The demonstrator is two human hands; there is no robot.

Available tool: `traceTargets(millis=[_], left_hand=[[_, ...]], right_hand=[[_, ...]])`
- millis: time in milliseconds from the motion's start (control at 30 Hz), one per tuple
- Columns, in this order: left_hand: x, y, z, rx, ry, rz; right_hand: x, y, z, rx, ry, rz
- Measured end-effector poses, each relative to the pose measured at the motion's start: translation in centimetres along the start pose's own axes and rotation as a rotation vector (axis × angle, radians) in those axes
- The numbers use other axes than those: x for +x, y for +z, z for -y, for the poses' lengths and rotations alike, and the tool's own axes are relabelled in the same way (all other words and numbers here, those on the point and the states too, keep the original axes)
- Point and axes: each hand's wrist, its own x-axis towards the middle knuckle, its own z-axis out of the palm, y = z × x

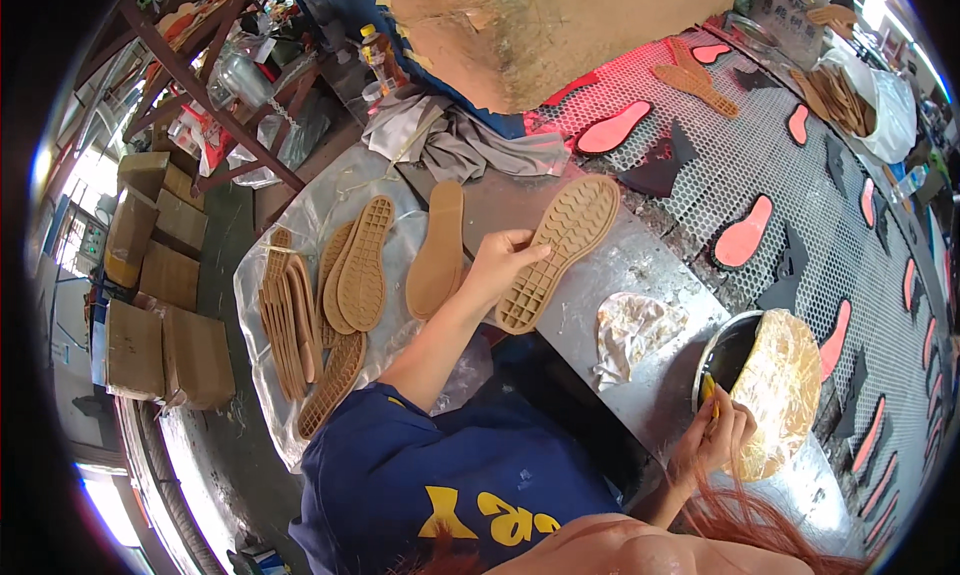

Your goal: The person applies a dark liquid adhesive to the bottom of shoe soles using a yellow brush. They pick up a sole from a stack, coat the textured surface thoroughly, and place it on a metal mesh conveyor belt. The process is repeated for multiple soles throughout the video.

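Note:
My left hand [502,265] grips a tan shoe sole [575,220] by its edge, tilted above the metal table, with the treaded side facing up. The thumb lies across the tread. At the lower right, my right hand [712,437] is closed round a thin yellow handle [709,387] at the rim of a dark bowl [728,347]. What the handle ends in is hidden. Clear, yellowish film [778,395] covers the bowl's right part. Left of my left hand, another tan sole [437,245] lies smooth side up, beside a group of several soles [362,275] on plastic sheeting.
A crumpled, stained cloth [632,333] lies on the metal table [590,285] near the bowl. On the right, a mesh conveyor [690,190] carries pink-and-black shoe pieces [743,233] and tan soles. Grey fabric [465,140] lies behind. Cardboard boxes [195,350] stand at left.

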Motion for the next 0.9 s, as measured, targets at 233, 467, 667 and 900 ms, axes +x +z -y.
traceTargets(millis=[233,467,667,900], left_hand=[[-1.7,5.2,-1.2,-0.761,-0.192,0.218],[-3.3,8.0,-0.8,-0.924,-0.095,0.350],[-4.9,10.7,0.8,-0.957,-0.231,0.534],[-7.2,13.5,3.2,-0.824,-0.305,0.718]], right_hand=[[-0.2,-1.4,-0.3,0.089,0.008,-0.076],[-0.3,-1.3,-0.9,0.133,-0.007,-0.103],[-0.5,-1.5,-1.0,0.001,0.006,-0.036],[-0.4,-1.7,-0.8,0.010,0.039,-0.045]])
